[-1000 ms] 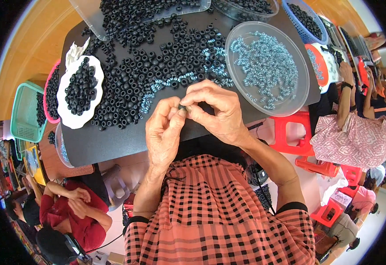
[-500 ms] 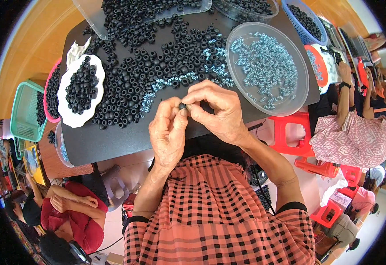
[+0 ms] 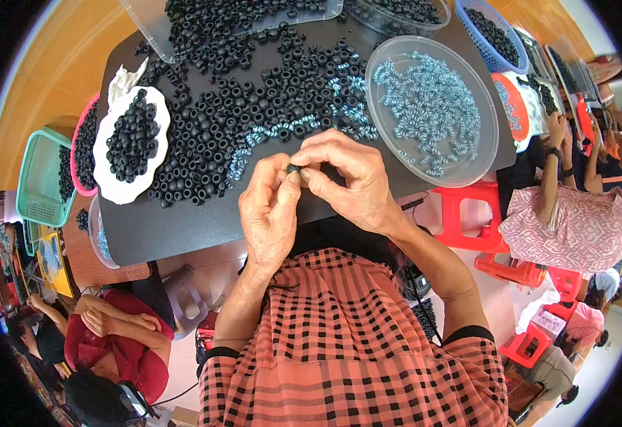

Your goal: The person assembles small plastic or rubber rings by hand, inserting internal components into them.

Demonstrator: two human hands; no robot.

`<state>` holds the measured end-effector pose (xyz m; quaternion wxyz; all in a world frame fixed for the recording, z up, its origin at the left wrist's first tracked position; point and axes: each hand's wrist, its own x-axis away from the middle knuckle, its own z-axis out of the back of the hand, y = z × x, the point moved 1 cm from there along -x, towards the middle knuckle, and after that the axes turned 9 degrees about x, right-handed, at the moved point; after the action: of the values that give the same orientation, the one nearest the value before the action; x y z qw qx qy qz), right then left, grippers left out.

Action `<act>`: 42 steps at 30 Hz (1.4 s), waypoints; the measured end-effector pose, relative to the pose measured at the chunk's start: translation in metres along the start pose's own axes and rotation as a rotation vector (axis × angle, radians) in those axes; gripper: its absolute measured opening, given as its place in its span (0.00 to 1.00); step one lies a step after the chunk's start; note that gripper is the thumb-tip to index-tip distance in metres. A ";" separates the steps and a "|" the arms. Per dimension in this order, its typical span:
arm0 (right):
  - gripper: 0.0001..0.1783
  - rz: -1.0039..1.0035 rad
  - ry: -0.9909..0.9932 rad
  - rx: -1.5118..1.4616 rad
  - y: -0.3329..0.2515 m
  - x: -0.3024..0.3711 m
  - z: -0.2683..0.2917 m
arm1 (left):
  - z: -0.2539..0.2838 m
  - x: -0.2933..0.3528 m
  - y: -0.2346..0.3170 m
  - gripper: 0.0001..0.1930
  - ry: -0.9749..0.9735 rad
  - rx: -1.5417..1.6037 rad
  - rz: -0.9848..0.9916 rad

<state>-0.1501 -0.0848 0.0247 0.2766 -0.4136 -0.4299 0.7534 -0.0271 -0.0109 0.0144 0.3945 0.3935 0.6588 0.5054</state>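
Close above the table's near edge, my left hand (image 3: 267,210) and my right hand (image 3: 353,181) meet fingertip to fingertip. Pinched between their thumbs and forefingers is a small black bead-like part (image 3: 294,169); the fingers cover most of it. Just beyond my hands lies a broad spread of black ring-shaped parts (image 3: 204,135) with holes through them. A crooked band of small light-blue coils (image 3: 259,134) runs along its near side. To the right, a round clear lid-like tray (image 3: 492,135) holds many more such coils.
A white scalloped plate (image 3: 115,191) of black parts stands at the left, beside crumpled tissue (image 3: 126,80). Clear tubs (image 3: 147,32) and a blue basket (image 3: 467,32) line the far side. Red stools (image 3: 460,220) stand right; other people sit on both sides.
My hands stay nearly in place, with only a slight shift of the fingers around the black part. At the right, another person's hands have moved.
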 end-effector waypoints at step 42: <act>0.16 0.144 0.174 0.305 -0.007 0.012 -0.010 | -0.002 -0.001 0.004 0.04 -0.005 -0.082 -0.040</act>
<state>-0.1471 -0.0679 0.0235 0.3177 -0.4601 -0.2548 0.7890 -0.0283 -0.0117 0.0191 0.4218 0.3651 0.6443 0.5231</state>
